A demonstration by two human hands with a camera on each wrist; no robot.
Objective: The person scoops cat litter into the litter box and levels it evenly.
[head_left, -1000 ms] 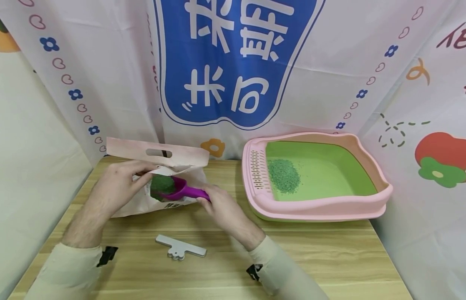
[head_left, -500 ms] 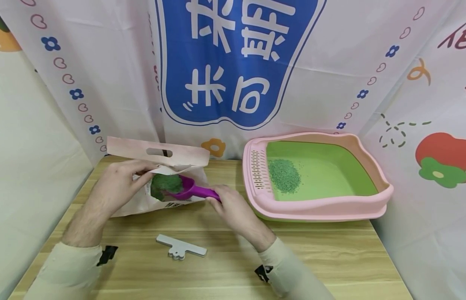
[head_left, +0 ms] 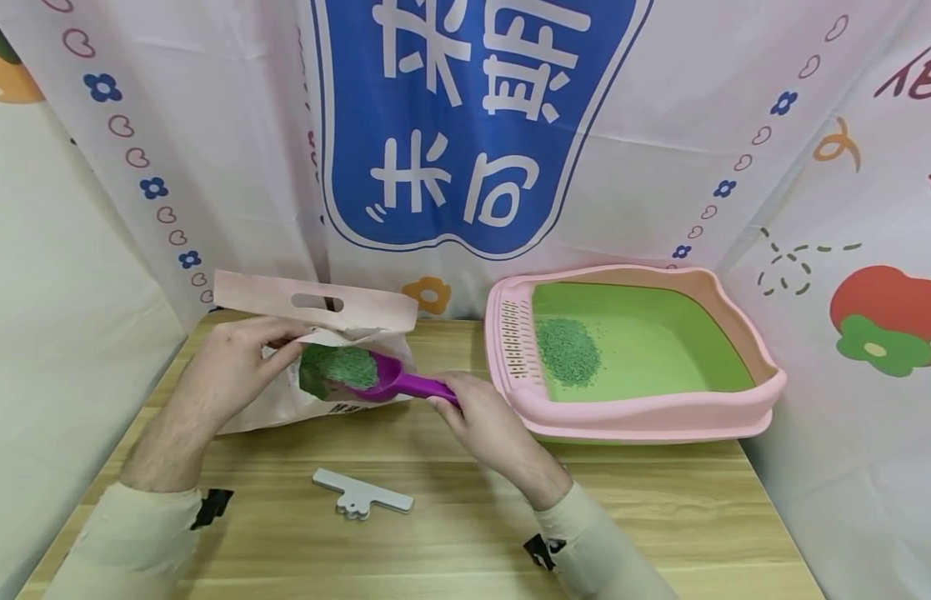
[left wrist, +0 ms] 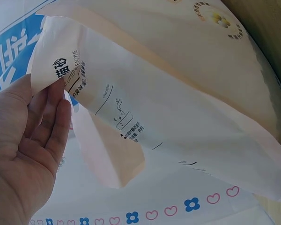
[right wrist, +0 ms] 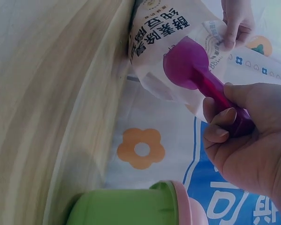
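Observation:
A pale paper bag of cat litter [head_left: 273, 408] lies at the left of the table, its mouth facing right. My left hand [head_left: 228, 367] pinches the upper edge of that mouth between thumb and fingers, as the left wrist view also shows. In my right hand [head_left: 488, 421] is the handle of a purple scoop [head_left: 390, 379], fingers curled round it. Green litter granules [head_left: 348, 367] heap in the scoop's bowl, which sits at the bag opening. The right wrist view shows only the underside of the scoop [right wrist: 187, 63].
A pink-rimmed green litter box [head_left: 660, 417] stands at the right, with a pile of green granules [head_left: 568, 352] at its left inside. A grey sealing clip [head_left: 360, 493] lies near the table's front. Printed cloth walls [head_left: 630, 183] enclose the back and sides.
My right hand has drawn the scoop rightward out of the bag, and the heap of green granules in its bowl has come into view. My left hand stays nearly still on the bag edge.

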